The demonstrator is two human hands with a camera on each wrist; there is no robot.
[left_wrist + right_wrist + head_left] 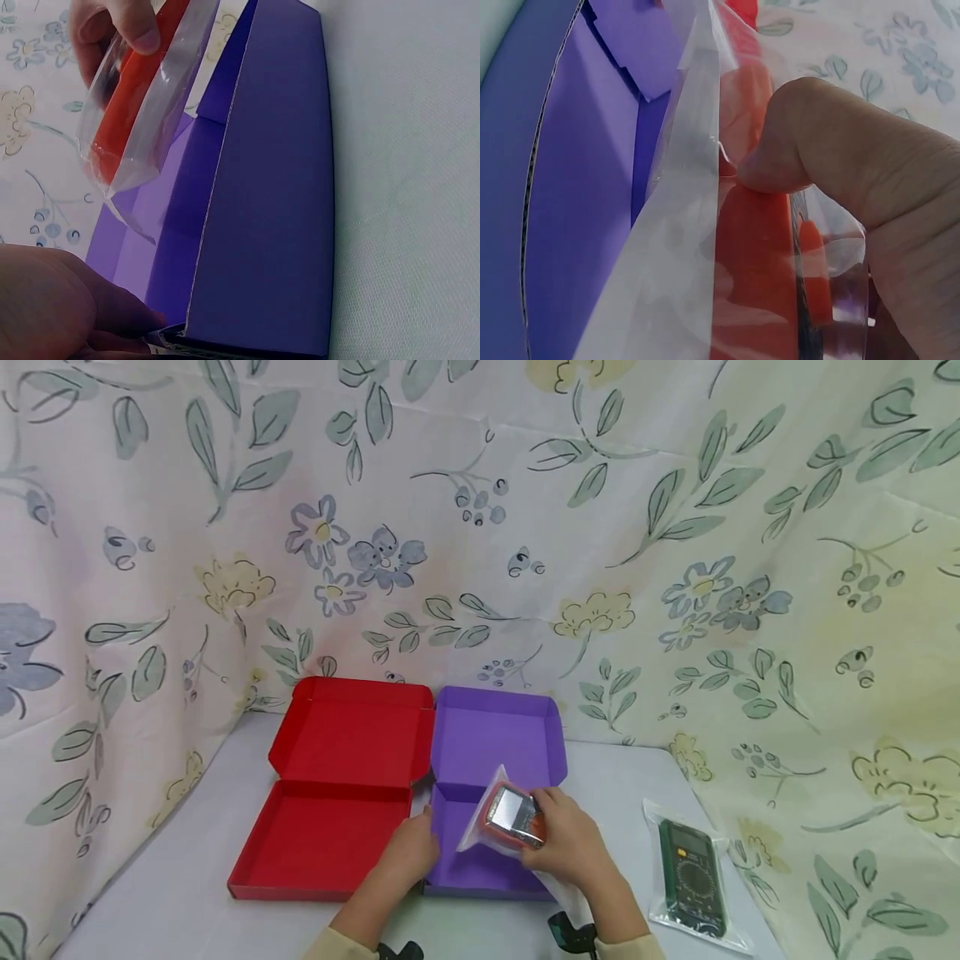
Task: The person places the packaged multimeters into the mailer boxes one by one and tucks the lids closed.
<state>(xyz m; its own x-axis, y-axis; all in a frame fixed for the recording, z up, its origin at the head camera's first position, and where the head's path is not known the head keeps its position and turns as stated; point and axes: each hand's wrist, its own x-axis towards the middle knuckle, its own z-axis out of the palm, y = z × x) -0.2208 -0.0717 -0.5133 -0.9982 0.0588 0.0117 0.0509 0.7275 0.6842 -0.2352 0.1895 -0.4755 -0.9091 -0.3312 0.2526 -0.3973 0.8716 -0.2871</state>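
Observation:
My right hand (568, 842) grips an orange-red multimeter (513, 815) in a clear plastic bag, above the lower half of the open purple box (457, 868). In the right wrist view, the thumb (795, 142) presses on the bagged meter's orange side (754, 255). My left hand (411, 850) pinches the purple box's left side wall, close to its front corner; the left wrist view shows these fingers (112, 307) at the wall's edge, partly hidden. The bag hangs above the box's inside, tilted.
An open red box (322, 885) stands left of the purple one, its lid leaning back. At the right lies a green multimeter (690, 877) in a clear bag. A flowered cloth (480, 560) rises behind the white table (615, 777).

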